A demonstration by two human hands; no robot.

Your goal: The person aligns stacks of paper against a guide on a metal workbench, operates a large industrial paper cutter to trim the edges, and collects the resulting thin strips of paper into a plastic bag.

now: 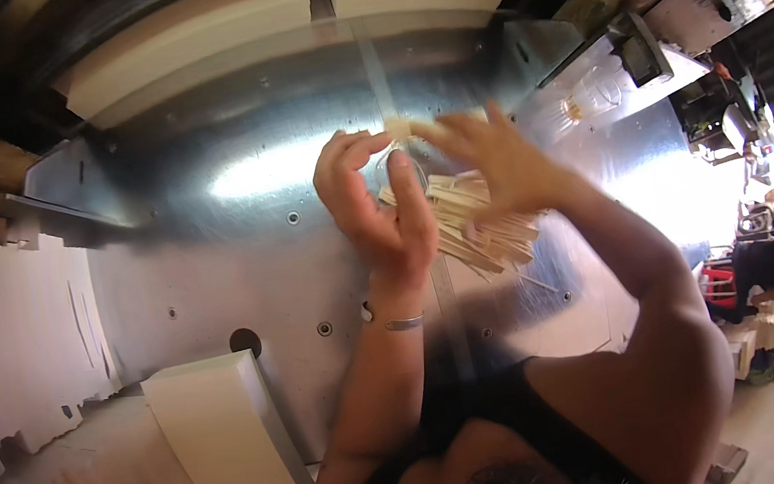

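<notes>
Head view: your spread right hand (501, 161) is hovering nearer, partly covering pale strips (470, 241) whose long axis is slanting lower right from beside your curled left hand (374, 212); whether either is gripping is unclear.

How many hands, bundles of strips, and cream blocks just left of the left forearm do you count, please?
Bare hands, left and right: 2
Loose bundle of thin, pale strips: 1
Cream rectangular block: 1
Total: 4
</notes>
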